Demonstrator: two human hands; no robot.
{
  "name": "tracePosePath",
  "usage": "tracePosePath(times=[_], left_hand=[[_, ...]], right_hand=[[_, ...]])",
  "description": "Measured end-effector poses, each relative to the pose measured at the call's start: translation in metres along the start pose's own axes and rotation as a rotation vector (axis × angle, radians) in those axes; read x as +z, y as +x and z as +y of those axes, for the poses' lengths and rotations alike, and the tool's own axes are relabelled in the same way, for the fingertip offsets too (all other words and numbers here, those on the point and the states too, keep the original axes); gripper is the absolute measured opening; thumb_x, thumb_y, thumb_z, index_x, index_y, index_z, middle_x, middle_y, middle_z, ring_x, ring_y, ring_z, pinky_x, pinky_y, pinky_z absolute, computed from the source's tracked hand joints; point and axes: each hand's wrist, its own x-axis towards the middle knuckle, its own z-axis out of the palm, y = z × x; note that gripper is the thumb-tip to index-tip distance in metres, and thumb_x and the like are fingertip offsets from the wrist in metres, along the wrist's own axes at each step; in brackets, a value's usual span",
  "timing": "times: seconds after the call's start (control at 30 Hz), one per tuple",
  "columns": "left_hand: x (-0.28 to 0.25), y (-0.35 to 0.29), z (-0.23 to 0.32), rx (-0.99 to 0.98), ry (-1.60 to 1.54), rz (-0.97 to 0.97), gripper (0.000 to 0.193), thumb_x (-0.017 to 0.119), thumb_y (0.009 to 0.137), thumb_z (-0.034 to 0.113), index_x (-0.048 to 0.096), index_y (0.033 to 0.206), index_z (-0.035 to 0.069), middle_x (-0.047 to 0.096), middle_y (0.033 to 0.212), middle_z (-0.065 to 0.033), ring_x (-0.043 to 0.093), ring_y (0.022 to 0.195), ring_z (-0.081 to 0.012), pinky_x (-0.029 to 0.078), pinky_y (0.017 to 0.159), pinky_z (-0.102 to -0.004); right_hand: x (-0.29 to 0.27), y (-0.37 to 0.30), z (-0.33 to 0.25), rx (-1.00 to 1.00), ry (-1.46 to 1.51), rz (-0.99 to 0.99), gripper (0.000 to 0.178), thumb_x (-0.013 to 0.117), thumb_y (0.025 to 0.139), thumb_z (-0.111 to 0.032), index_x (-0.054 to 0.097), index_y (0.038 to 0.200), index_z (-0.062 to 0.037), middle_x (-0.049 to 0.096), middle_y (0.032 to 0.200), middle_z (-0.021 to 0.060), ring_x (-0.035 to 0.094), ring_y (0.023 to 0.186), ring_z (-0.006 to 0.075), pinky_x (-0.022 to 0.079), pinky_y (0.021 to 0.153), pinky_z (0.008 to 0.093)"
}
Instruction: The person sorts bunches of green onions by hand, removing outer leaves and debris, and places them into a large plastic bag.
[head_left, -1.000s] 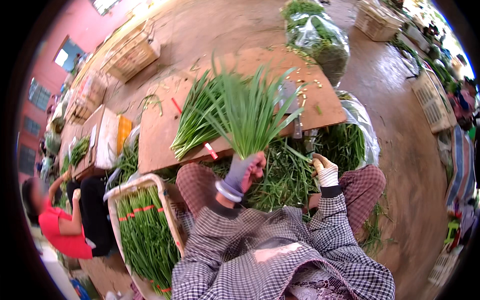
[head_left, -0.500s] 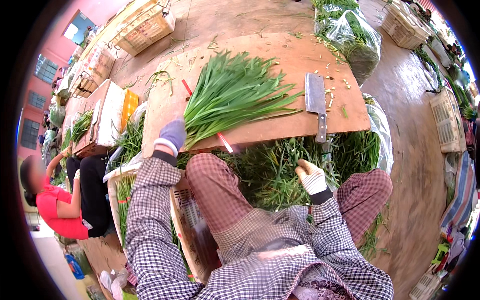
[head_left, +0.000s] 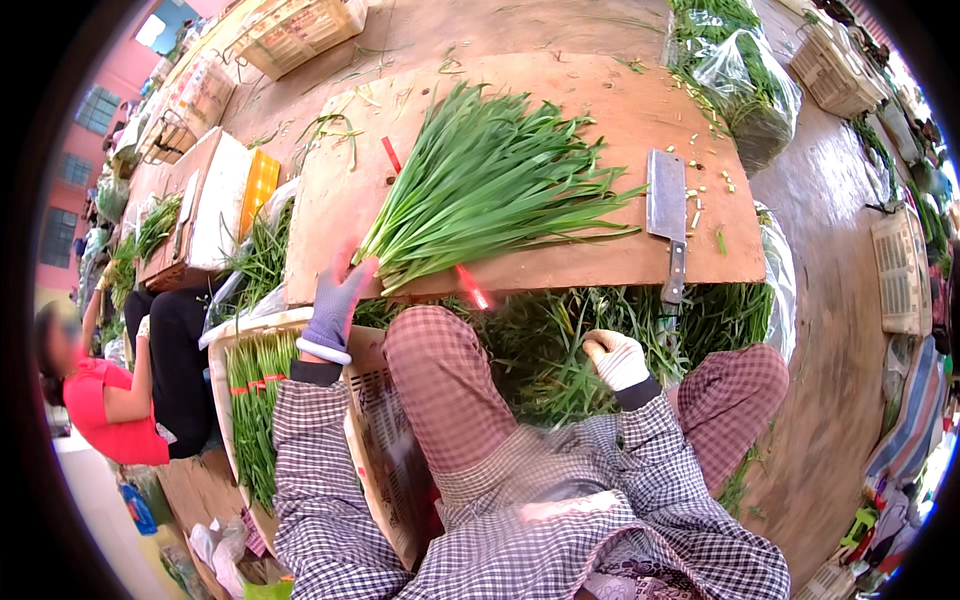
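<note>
The green leaf bunch (head_left: pixel 495 180) lies fanned on the board (head_left: pixel 620 105), its stem ends pointing toward eight o'clock, probably so they face me. A red strip (head_left: pixel 475 290) pokes out at six o'clock; red shows again near ten, so it may run underneath. Just beside the stem ends, my left hand (head_left: pixel 333 305) has its fingers spread, gripping nothing. My right hand (head_left: pixel 615 360), at five, is curled near loose greens (head_left: pixel 540 350); I can't tell whether it pinches any. The cleaver (head_left: pixel 666 195) lies at three, handle toward six, presumably for reach. At seven, a basket (head_left: pixel 262 325) keeps banded bundles (head_left: pixel 253 425) together.
</note>
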Motion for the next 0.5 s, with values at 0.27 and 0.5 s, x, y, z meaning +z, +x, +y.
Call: tracePosePath(times=[0.27,0.5], left_hand=[[0.024,0.027,-0.051,0.305,-0.004,0.274,0.038,0.043,0.097,0.024,0.046,0.127,0.001,0.055,0.112,-0.0127,0.055,0.101,-0.0223,0.045,0.085,-0.0348],[0.033,0.023,-0.044,0.583,0.398,0.34,0.041,0.042,0.099,0.029,0.051,0.122,-0.004,0.059,0.113,-0.0154,0.056,0.101,-0.0233,0.043,0.089,-0.0312]], right_hand=[[0.0,-0.003,-0.009,0.047,0.039,-0.03,0.022,0.062,0.084,-0.015,0.067,0.1,-0.0004,0.068,0.08,0.0152,0.064,0.067,0.0199,0.051,0.062,0.0292],[0.008,-0.002,-0.006,-0.018,0.035,0.008,0.021,0.062,0.084,-0.015,0.067,0.097,0.0007,0.066,0.073,0.013,0.06,0.059,0.0175,0.049,0.057,0.0283]])
